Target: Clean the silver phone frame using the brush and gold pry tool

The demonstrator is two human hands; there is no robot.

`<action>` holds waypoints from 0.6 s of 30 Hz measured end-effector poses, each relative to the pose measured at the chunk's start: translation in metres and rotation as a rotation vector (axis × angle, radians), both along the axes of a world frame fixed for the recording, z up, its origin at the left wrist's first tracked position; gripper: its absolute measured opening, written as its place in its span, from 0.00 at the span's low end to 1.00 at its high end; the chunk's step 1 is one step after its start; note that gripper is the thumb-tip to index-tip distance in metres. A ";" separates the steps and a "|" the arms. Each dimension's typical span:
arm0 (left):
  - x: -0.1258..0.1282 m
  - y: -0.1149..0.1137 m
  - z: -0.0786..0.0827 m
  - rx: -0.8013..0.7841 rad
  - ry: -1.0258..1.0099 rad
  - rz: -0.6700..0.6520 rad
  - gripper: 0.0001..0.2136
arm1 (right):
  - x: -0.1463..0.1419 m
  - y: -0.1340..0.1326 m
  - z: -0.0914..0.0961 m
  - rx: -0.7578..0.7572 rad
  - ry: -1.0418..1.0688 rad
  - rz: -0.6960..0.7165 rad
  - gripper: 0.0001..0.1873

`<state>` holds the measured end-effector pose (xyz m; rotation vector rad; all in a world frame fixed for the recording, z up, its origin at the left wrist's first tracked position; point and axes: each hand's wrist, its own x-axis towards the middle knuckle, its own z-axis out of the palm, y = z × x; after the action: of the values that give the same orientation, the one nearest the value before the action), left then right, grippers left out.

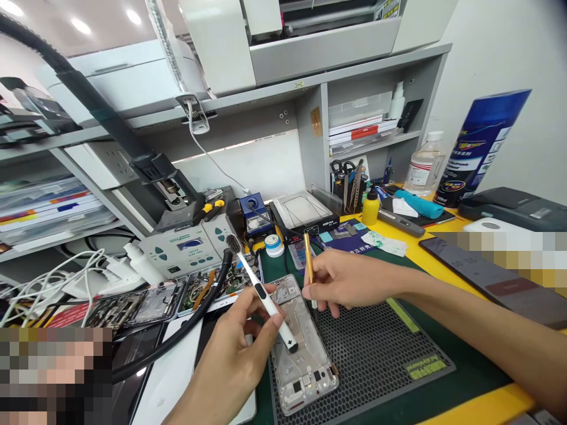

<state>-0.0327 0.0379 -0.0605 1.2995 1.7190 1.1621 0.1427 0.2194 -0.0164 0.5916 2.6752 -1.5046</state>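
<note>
Closest in, with thumb and fingers closed around a white brush [268, 303]: the left hand [245, 345]. Dark bristles [233, 243] up and away, black-capped end down over an opened phone frame [309, 349]. (Touching the frame there or only poised above, impossible to tell.) Reaching in from the right and pinching a gold pen-like tool [309, 257] between thumb and fingers: the right hand [339, 280]. Gold end up, pale tip down by the upper right edge of the frame. Lying flat below both hands, on a black honeycomb mat [376, 348]: the phone frame itself, with small dark squares at the near end. Under the mat, a green work surface [467, 378], edged with yellow.

To the left, a white panel [170, 375], crossed by a thick black hose [188, 330]. Just beyond, a shallow tray crammed with circuit boards [237, 277]. Out to the right, a dark phone [482, 274], lying screen up.

Farther back, from left to right: a grey control box [195, 265], a round white-and-blue tub [274, 248], a small yellow bottle [370, 211] (dark cap on top), a clear bottle [420, 171] and a tall blue spray can [481, 144]. Near the yellow bottle, a cluster of tweezers [357, 186] and scissors [340, 168]. Farthest off, grey shelves [325, 100] and, on top, a large pale machine [328, 56].
</note>
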 end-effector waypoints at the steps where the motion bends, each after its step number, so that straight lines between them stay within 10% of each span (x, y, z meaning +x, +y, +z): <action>1: 0.001 0.000 0.001 0.002 0.005 -0.002 0.23 | 0.003 0.003 0.006 0.014 0.012 -0.027 0.18; 7: 0.006 -0.001 0.007 0.004 0.014 0.025 0.21 | 0.030 0.045 0.028 0.347 -0.066 -0.243 0.20; 18: 0.007 -0.001 0.018 0.056 -0.238 0.114 0.21 | 0.024 0.064 0.007 0.598 -0.468 -0.164 0.14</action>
<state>-0.0258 0.0373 -0.0428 1.0586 1.6114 1.3805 0.1663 0.2830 -0.0099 1.0464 2.6926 -0.4512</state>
